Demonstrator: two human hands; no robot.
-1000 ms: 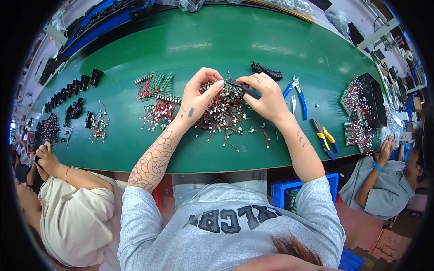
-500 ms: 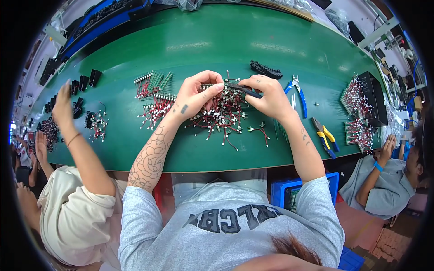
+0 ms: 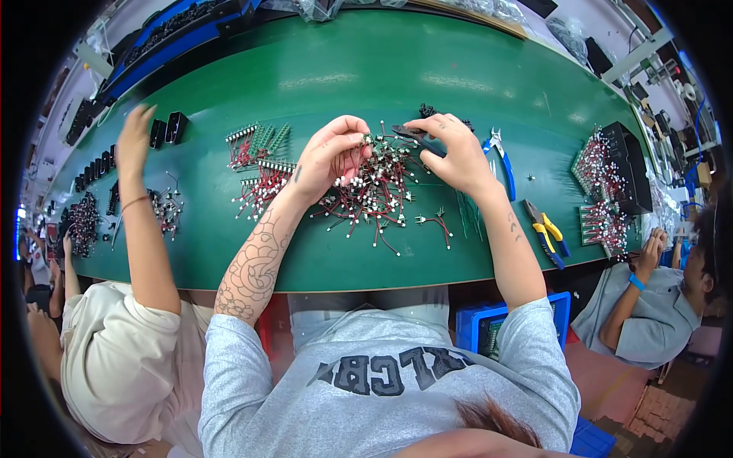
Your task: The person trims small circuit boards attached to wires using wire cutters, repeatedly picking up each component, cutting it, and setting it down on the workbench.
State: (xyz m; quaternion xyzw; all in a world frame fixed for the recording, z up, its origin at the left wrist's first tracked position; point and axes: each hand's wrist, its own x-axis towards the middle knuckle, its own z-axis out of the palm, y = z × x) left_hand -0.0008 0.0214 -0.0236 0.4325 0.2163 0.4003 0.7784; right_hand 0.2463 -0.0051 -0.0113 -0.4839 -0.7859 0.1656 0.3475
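At the centre of the frame, the left hand is pinching a small part between thumb and forefinger, the tips closing right up on it; the part is sitting at the very ends of the fingers, on their right side, and thin red wires are hanging below the fingers. How much of it the fingers are hiding, I cannot tell. Just to the right, the right hand is wrapping round the black cutters, fingers curling over one side and thumb bracing the other; their nose is pointing left toward the part and staying apart from it, though whether the jaws are parting I cannot tell. Below both hands, a heap of white-tipped red wires is spreading over the green table. Left of centre, wired boards are lying near the left forearm. Right of centre, blue pliers are lying beside the right wrist, with yellow-handled pliers resting lower down. Further right, more boards are leaning near a black box. At left, a co-worker's hand is hovering over the table
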